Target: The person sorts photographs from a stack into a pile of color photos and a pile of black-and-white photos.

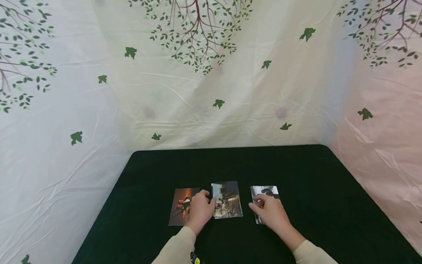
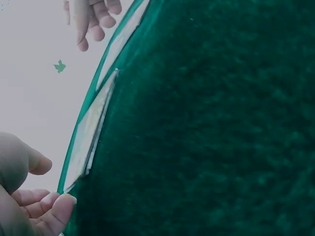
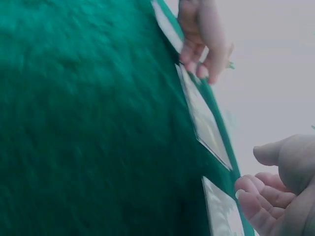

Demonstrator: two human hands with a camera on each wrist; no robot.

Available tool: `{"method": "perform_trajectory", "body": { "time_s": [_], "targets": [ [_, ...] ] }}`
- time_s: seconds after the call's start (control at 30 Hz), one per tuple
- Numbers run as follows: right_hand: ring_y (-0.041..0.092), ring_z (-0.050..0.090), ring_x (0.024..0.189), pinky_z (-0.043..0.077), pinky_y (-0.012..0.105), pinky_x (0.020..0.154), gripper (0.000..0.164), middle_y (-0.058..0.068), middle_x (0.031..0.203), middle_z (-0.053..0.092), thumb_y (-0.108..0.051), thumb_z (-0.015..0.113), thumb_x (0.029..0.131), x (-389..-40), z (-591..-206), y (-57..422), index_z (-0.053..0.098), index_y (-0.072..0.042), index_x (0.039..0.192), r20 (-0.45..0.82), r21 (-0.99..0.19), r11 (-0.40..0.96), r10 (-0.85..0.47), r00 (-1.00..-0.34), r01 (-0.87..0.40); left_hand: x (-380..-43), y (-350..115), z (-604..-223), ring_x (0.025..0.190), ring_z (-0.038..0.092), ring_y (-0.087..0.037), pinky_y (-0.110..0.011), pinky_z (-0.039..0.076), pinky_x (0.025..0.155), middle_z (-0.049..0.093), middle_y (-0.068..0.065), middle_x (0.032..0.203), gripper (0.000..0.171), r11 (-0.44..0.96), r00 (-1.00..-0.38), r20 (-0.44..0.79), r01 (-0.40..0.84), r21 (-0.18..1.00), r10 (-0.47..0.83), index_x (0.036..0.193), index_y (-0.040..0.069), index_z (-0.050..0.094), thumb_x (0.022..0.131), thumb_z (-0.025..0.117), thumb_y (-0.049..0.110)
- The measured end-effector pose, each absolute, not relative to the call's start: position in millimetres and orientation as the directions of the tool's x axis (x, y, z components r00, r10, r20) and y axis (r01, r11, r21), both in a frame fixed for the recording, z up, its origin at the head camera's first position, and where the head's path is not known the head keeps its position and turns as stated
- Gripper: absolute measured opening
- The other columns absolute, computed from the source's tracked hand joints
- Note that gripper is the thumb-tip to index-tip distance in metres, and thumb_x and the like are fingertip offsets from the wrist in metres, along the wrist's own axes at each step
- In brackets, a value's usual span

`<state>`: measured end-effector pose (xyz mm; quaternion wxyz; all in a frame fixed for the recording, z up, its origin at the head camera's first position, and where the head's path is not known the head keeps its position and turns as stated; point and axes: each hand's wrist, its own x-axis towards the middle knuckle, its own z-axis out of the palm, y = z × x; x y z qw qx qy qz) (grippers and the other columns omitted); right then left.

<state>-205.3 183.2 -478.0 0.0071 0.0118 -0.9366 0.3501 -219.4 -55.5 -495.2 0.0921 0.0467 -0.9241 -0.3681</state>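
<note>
Head view, left to right. Leftmost is the orange-brown print (image 1: 177, 212), flat on the dark green table (image 1: 230, 165), its right side partly covered by our left hand (image 1: 200, 209). That hand sits between it and the middle stack (image 1: 228, 201). Left wrist view shows thumb and fingers apart, nothing held; we can't tell if a fingertip touches the stack's near corner.

Middle stack lies flat, a touch skewed. Left wrist view shows layered edges, so more than one sheet; we can't count them.

Rightmost is the black-and-white print (image 1: 268, 190), mostly under our right hand (image 1: 271, 212). Right wrist view shows a moderate thumb-finger gap, grip empty. Contact with the print: can't tell.

Handling, our judgement: take prints by the edges, not the faces. They look glossy and should slide, so light fingertip pressure only. Square the middle stack from two opposite sides; pushing one corner would likely fan it. Lift a near edge before pinching, since the cloth may drag. Keep gaps between the three.
</note>
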Motion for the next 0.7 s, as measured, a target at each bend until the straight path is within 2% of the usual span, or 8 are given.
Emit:
{"method": "perform_trajectory", "body": {
  "time_s": [0.17, 0.37, 0.57, 0.7],
  "targets": [
    [0.008, 0.056, 0.065, 0.046, 0.030, 0.059, 0.030, -0.005, 0.076, 0.064, -0.027, 0.075, 0.083, -206, -489, 162, 0.069, -0.007, 0.104, 0.056, -0.635, 0.768, -0.070, -0.996, -0.089, -222, -55, -501, 0.073, 0.060, -0.019, -0.038, 0.051, 0.063, 0.063, -0.009, 0.084, 0.029, 0.746, -0.977, 0.145, -0.022, 0.666, -0.158, 0.105, 0.000, 0.066, 0.086, 0.071, 0.022],
    [0.008, 0.055, 0.063, 0.045, 0.030, 0.057, 0.034, -0.004, 0.073, 0.062, -0.027, 0.077, 0.081, -207, -499, 147, 0.069, -0.003, 0.104, 0.032, -0.647, 0.758, -0.083, -0.996, -0.084, -220, -50, -502, 0.074, 0.065, -0.023, -0.043, 0.053, 0.068, 0.068, -0.016, 0.089, 0.032, 0.764, -0.980, 0.129, -0.035, 0.644, -0.153, 0.102, -0.003, 0.068, 0.085, 0.072, 0.024],
    [0.008, 0.053, 0.059, 0.044, 0.028, 0.054, 0.035, -0.004, 0.069, 0.060, -0.025, 0.079, 0.079, -211, -498, 137, 0.069, -0.001, 0.103, 0.018, -0.648, 0.756, -0.103, -0.994, -0.090, -219, -46, -503, 0.064, 0.060, -0.020, -0.039, 0.048, 0.057, 0.069, -0.015, 0.082, 0.025, 0.784, -0.976, 0.150, -0.032, 0.620, -0.158, 0.090, -0.002, 0.070, 0.082, 0.073, 0.022],
    [0.008, 0.051, 0.055, 0.042, 0.027, 0.052, 0.032, -0.005, 0.065, 0.058, -0.022, 0.079, 0.079, -213, -499, 134, 0.070, -0.001, 0.101, 0.031, -0.635, 0.766, -0.106, -0.994, -0.101, -221, -42, -502, 0.063, 0.060, -0.020, -0.039, 0.048, 0.055, 0.069, -0.014, 0.080, 0.028, 0.787, -0.978, 0.146, -0.028, 0.617, -0.149, 0.089, -0.002, 0.071, 0.080, 0.075, 0.025]
  ]
}}
